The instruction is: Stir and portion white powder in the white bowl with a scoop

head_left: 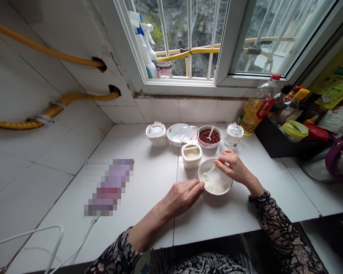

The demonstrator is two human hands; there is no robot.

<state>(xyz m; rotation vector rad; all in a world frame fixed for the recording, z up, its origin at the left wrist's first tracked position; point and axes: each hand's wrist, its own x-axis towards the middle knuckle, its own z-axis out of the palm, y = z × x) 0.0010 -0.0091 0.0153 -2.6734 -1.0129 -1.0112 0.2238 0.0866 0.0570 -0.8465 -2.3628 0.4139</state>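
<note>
A white bowl with white powder in it stands on the counter in front of me. My left hand grips the bowl's left rim between thumb and fingers. Closed around the handle of a small white spoon, my right hand is over the bowl's right side, and the spoon's tip is down in the bowl. Just behind the bowl is a white jar with its lid up and pale contents inside. Farther back sits a bowl of dark red beans with another white spoon lying on top.
A lidded white jar, a white bowl with a clear lid and a glass jar line the back. An oil bottle and a black condiment box stand right. A blurred purple object with a white cable lies left.
</note>
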